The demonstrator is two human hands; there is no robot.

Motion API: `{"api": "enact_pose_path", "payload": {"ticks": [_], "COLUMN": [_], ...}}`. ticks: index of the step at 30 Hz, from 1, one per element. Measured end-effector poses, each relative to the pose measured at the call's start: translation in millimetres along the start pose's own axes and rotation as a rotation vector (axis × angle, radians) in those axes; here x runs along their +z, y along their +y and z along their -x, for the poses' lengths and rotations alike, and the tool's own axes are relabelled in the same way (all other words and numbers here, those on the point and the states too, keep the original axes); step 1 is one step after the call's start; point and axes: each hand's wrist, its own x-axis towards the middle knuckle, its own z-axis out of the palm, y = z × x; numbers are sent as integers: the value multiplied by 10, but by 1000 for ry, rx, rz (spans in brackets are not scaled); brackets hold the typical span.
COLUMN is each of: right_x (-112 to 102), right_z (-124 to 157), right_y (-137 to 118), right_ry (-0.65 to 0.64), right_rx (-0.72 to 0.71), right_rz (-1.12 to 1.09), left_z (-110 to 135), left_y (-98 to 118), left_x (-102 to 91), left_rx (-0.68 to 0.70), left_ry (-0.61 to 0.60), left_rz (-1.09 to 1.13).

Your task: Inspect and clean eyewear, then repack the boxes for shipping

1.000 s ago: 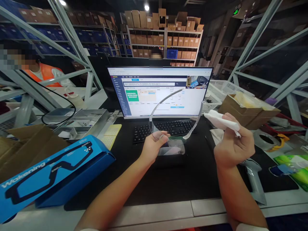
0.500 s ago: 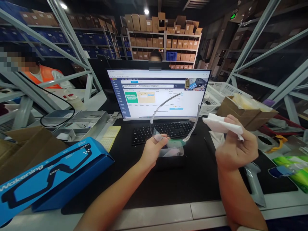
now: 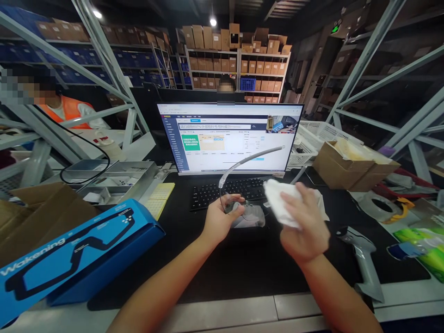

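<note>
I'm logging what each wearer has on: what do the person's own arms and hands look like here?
The left hand and right hand are ungloved. Both forearms look bare, with no visible sleeves, watch or bracelet. Motion blur softens the right hand's details.

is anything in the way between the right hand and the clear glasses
Only the white tissue that the right hand itself holds, on the side toward the clear glasses. Nothing else visible stands between them; the left hand holds the glasses from the opposite side.
</note>
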Motion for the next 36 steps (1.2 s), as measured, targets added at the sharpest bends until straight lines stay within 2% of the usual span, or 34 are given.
{"api": "enact_pose_path", "payload": {"ticks": [2, 5, 10, 15, 17, 21, 26, 31, 36], "right_x": [116, 264, 327, 352, 399, 481, 424, 276, 199], "right_z": [-56, -108, -91, -96, -78, -27, -49, -122, -172], "right_y": [-169, -337, -396, -418, -412, -348, -239, -161, -136], "right_ry": [-98, -255, -395, -534, -543, -473, -465, -556, -557], "right_rx": [-79, -45, 4, 6, -12, -51, -97, -140, -151], "right_rz": [-30, -28, -35, -23, -14, -57, -97, -118, -142], "left_z": [-2, -31, -98, -126, -129, -130, -125, -142, -149], "left_y": [35, 79, 154, 189, 184, 186, 216, 246, 264], "left_x": [-35, -96, -183, -243, -254, -240, -217, -253, -270], "left_rx": [56, 159, 274, 287, 254, 146, 18, 33, 56], "left_ry": [-19, -42, -51, -5, 27, 59, 22, 49, 9], "left_rz": [-30, -59, -108, -182, -177, -126, -20, 9, -15]}}
